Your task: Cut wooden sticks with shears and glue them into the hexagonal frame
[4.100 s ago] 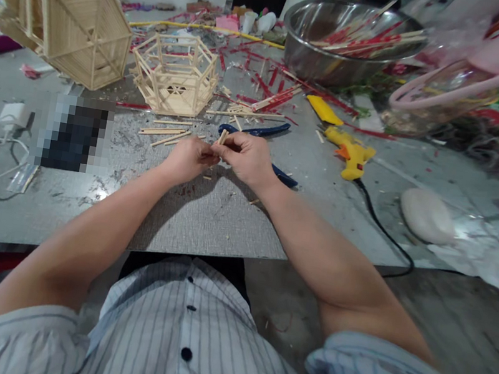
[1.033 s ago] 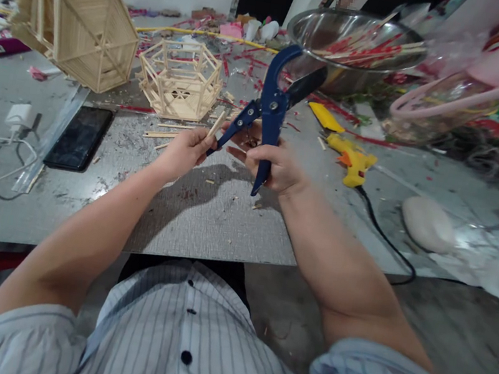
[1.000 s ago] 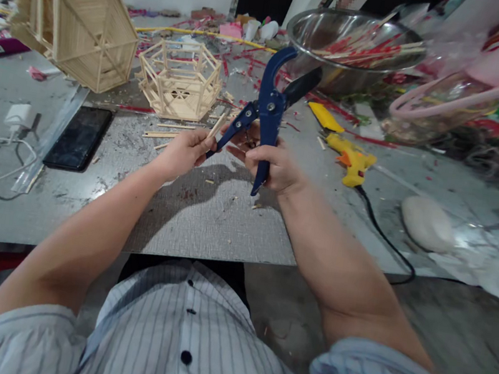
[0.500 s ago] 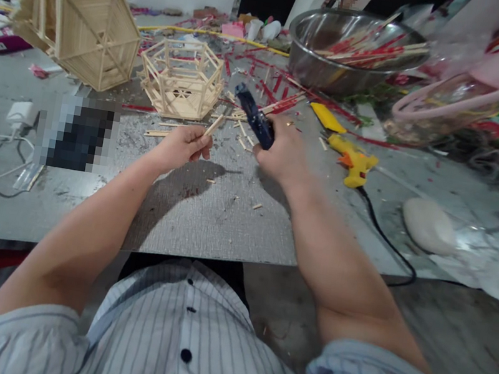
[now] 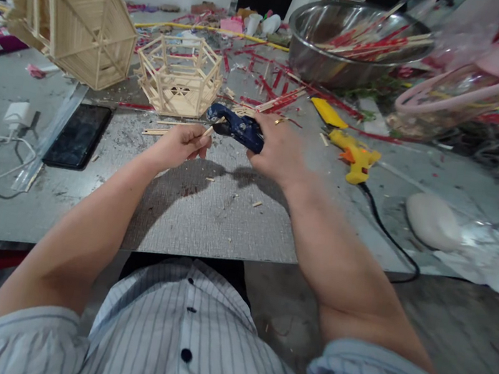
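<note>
My left hand (image 5: 181, 144) pinches a short wooden stick (image 5: 209, 131) between thumb and fingers, its free end pointing up and right. Closed around the handles of dark blue cutting shears (image 5: 243, 130) is my right hand (image 5: 282, 149). The shears' jaws are at the stick's free end; whether they touch or bite into it I cannot tell. Just behind my left hand stands an open hexagonal frame of sticks (image 5: 179, 78). Loose sticks (image 5: 158, 132) lie between that frame and my hand. Small offcuts (image 5: 257, 204) are scattered on the table in front.
A larger stick-built model (image 5: 91, 32) rests tilted at back left, with a phone (image 5: 78, 136) and white cable below it. To the right lie a yellow glue gun (image 5: 353, 156) and a white rounded object (image 5: 432, 222). A steel bowl (image 5: 316, 65) holds red-marked sticks.
My right hand has swung the shears down and left, bringing their jaws to the stick. My left hand keeps its pinch on the stick, nearly in place.
</note>
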Demonstrator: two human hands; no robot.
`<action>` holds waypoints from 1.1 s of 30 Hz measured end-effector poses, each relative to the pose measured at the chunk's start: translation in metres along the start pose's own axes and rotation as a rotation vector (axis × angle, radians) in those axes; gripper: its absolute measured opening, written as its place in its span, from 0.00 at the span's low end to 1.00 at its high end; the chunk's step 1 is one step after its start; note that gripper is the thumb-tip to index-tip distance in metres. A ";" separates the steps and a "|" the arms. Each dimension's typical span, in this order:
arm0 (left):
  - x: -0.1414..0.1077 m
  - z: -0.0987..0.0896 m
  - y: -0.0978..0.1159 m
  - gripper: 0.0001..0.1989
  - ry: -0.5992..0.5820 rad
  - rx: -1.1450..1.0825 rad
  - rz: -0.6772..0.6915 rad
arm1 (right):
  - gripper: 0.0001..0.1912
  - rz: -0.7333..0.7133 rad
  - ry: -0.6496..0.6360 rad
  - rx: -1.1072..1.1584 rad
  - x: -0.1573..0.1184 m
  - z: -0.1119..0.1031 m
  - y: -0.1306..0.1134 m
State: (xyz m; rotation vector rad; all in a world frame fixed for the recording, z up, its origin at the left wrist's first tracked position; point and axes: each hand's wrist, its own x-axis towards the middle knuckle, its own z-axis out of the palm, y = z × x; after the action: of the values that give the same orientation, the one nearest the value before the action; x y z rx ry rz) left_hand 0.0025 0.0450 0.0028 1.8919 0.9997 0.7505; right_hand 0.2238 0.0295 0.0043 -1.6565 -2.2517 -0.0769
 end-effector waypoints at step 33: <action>0.000 -0.003 -0.001 0.13 -0.050 -0.038 -0.007 | 0.27 0.073 -0.031 0.001 -0.002 -0.002 0.001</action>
State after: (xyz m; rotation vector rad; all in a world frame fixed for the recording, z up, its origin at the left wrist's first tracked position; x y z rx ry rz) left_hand 0.0003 0.0465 0.0033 1.8648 0.9547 0.7097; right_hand 0.2252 0.0277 0.0055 -1.7499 -2.2107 -0.0325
